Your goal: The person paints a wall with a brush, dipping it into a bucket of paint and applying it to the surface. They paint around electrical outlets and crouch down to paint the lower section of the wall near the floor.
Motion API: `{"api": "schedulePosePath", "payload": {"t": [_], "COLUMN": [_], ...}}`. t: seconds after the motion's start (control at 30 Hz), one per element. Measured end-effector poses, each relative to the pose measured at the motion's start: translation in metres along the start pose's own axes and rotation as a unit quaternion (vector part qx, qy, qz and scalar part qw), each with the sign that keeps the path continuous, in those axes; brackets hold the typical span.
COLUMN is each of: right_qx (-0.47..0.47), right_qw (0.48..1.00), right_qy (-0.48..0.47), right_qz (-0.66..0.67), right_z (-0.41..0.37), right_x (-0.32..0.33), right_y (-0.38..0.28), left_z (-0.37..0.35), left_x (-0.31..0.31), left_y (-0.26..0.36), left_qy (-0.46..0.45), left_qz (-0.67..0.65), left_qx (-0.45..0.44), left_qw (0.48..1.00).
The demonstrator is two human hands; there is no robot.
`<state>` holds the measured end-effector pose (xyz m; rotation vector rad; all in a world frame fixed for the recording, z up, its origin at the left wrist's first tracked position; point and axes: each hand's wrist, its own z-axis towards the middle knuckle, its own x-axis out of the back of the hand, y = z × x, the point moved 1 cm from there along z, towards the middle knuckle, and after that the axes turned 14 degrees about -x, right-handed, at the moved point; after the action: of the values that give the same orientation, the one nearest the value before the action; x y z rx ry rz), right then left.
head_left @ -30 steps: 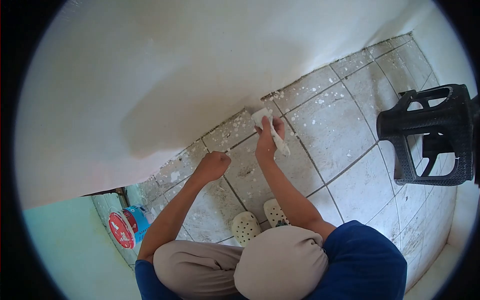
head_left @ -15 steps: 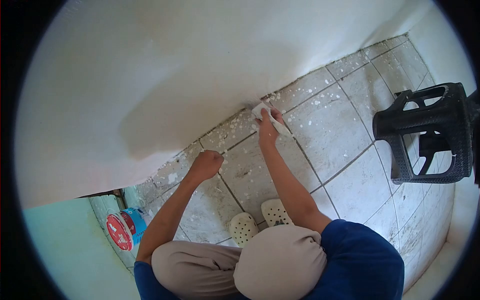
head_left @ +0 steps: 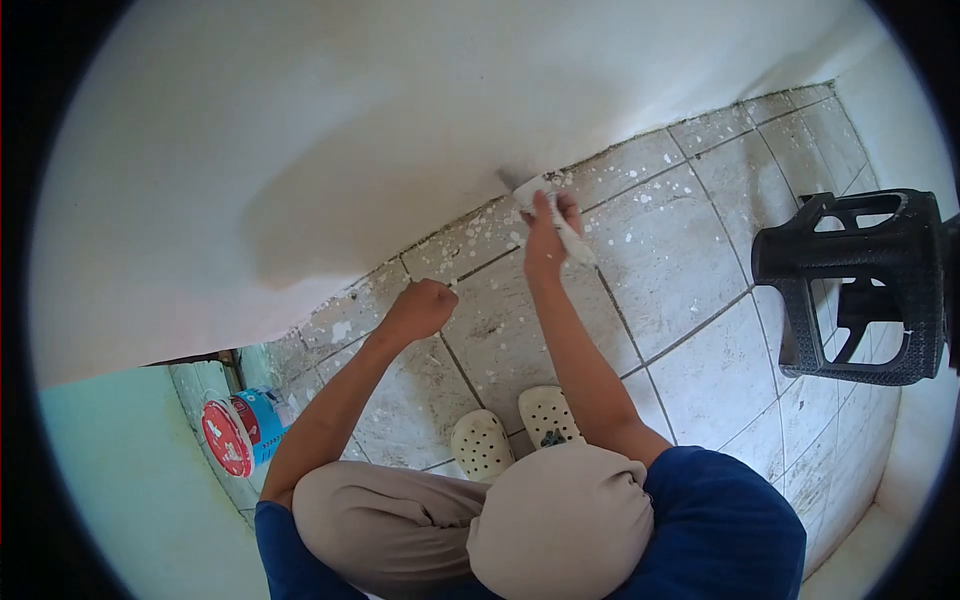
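Observation:
My right hand (head_left: pixel 548 235) is closed around a paintbrush (head_left: pixel 577 245) with a pale handle. The dark bristles reach the foot of the white wall (head_left: pixel 330 120), just above the floor line. Lower and to the left, my left hand (head_left: pixel 420 308) hovers over the tiles as a fist. Its fingers are curled in, so whether anything sits inside them is hidden. White paint spots are scattered over the floor tiles (head_left: pixel 520 330) along the wall.
A black plastic stool (head_left: pixel 825 252) stands at the right. Beyond my left forearm is a paint bucket (head_left: pixel 262 418) with a red top and blue label. My cream clogs (head_left: pixel 482 447) rest on the tiles below my hands.
The brush and my right hand have moved slightly up the wall, the bristles now showing higher against it. My left hand stays a fist, with a small shift to the right.

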<state>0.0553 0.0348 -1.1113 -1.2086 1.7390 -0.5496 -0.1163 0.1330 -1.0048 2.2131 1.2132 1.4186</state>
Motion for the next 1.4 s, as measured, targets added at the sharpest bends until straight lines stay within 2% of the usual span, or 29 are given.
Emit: {"api": "schedulePosePath", "payload": {"t": [0.03, 0.13, 0.17, 0.3, 0.4, 0.43, 0.53, 0.67, 0.8, 0.9, 0.97, 1.0, 1.03, 1.1, 1.17, 1.27, 1.33, 1.4], "right_qx": [-0.011, -0.059, -0.028, 0.067, 0.015, -0.014, -0.061, -0.047, 0.080, 0.126, 0.058, -0.006, -0.071, -0.071, -0.061, 0.007, 0.115, 0.122], "right_qw": [0.999, 0.997, 0.996, 0.990, 0.999, 0.998, 0.998, 0.998, 0.980, 0.980, 0.996, 1.000, 0.997, 0.997, 0.997, 0.983, 0.950, 0.952], "right_qy": [0.008, -0.002, -0.005, -0.037, -0.033, 0.022, 0.014, 0.018, -0.101, -0.093, -0.064, -0.013, 0.035, 0.018, -0.002, -0.105, -0.206, -0.204], "right_qz": [-0.043, 0.051, 0.081, 0.122, 0.017, -0.059, 0.029, 0.046, 0.149, 0.126, 0.033, 0.027, 0.023, 0.027, 0.050, 0.151, 0.205, 0.194], "right_z": [0.014, -0.013, -0.027, -0.058, -0.010, 0.013, -0.002, -0.003, -0.053, -0.060, -0.010, 0.007, 0.014, 0.004, -0.022, -0.072, -0.103, -0.112], "right_x": [0.000, -0.002, -0.001, -0.025, -0.022, -0.006, 0.007, -0.023, -0.055, -0.055, -0.033, -0.013, -0.001, -0.006, -0.019, -0.082, -0.098, -0.106], "right_y": [0.017, -0.011, -0.030, -0.102, -0.042, -0.011, -0.026, -0.044, -0.138, -0.144, -0.071, -0.037, -0.018, -0.022, -0.048, -0.148, -0.200, -0.204], "left_z": [0.000, -0.001, -0.003, -0.005, -0.004, -0.005, 0.002, -0.003, 0.000, -0.002, 0.001, 0.003, 0.004, 0.007, 0.003, 0.002, 0.004, 0.007], "left_x": [-0.001, 0.007, 0.005, -0.001, -0.003, -0.003, 0.004, -0.004, 0.000, 0.004, 0.002, -0.001, -0.005, -0.003, -0.008, -0.008, -0.005, -0.001], "left_y": [0.001, 0.006, 0.006, -0.006, -0.002, 0.002, -0.001, -0.001, -0.004, 0.002, -0.001, -0.002, -0.003, -0.003, -0.002, -0.003, -0.006, -0.006], "left_qy": [-0.003, 0.044, 0.063, 0.011, 0.021, 0.037, 0.054, -0.013, 0.004, 0.001, -0.013, 0.007, 0.029, 0.054, 0.044, 0.014, 0.019, 0.020], "left_qz": [-0.002, -0.001, -0.005, -0.013, -0.009, -0.013, -0.001, 0.021, -0.002, -0.012, -0.003, -0.004, -0.002, -0.006, -0.019, -0.007, -0.017, -0.021], "left_qx": [0.005, -0.019, -0.030, 0.012, -0.001, -0.013, -0.030, -0.012, 0.008, 0.017, 0.003, -0.016, -0.034, -0.053, -0.056, -0.035, -0.017, -0.012], "left_qw": [1.000, 0.999, 0.998, 1.000, 1.000, 0.999, 0.998, 1.000, 1.000, 1.000, 1.000, 1.000, 0.999, 0.997, 0.997, 0.999, 1.000, 1.000]}}
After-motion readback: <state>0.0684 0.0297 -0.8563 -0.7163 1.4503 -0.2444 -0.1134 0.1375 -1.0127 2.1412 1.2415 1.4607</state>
